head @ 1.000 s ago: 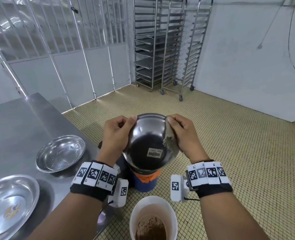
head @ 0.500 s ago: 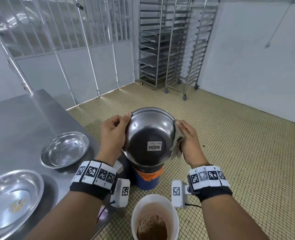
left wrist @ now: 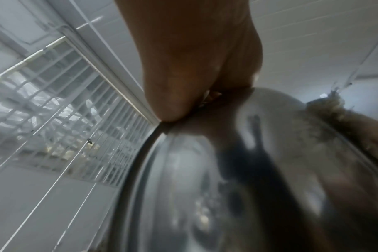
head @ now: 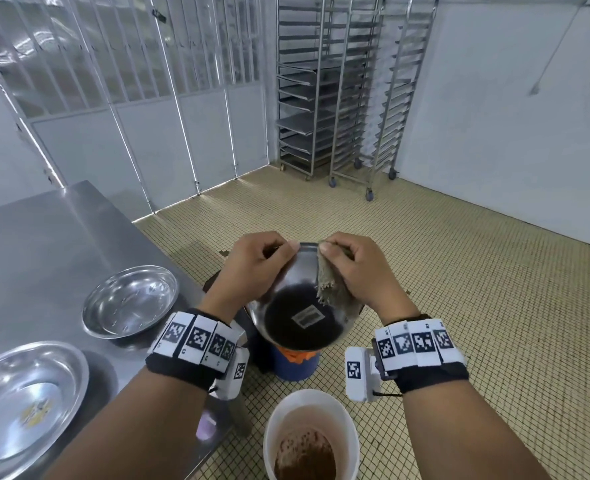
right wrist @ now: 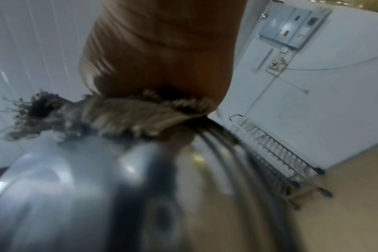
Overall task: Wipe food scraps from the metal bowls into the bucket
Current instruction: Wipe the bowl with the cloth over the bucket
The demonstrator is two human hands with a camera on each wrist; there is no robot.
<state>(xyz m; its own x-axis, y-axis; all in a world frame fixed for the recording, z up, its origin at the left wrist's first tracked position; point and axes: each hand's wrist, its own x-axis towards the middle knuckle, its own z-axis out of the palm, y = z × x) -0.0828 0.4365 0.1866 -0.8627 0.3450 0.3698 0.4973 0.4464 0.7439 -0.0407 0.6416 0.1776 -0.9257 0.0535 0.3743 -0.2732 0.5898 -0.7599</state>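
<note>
Head cam: both hands up at centre w/ one metal bowl [head: 302, 308] tilted on edge, underside facing the camera, a pale label on its dark base. Left hand [head: 257, 268] grasps the rim at approx 10 o'clock on the bowl, fingers curled over the edge, thumb on the outer wall. Right hand [head: 359, 271] pinches a frayed beige cloth [head: 331, 291] against the rim at approx 1 o'clock; cloth hangs down the outer wall at 3 o'clock. Bowl's inside faces away, so its contents can't be told.

Left wrist cam: thumb pressed on the rim, bowl's shiny wall [left wrist: 237, 170] filling the lower right, cloth fringe [left wrist: 326, 109] at 2 o'clock. Right wrist cam is blurry: hand [right wrist: 162, 51] on top, cloth [right wrist: 127, 116] bunched under it over the bowl's edge [right wrist: 76, 179].

White bucket [head: 276, 427] stands on the tiled floor [head: 459, 271] at 6 o'clock below the bowl, brown scraps [head: 305, 453] inside. A blue container w/ orange at its top [head: 297, 367] sits directly behind and under the bowl.

Steel table [head: 44, 244] at 9 o'clock carries two more metal dishes: one at 9 [head: 130, 301], looks clean; one at 8 [head: 27, 400] w/ a yellowish smear inside. Tray racks [head: 349, 91] on castors stand at 12 o'clock by the white wall.
</note>
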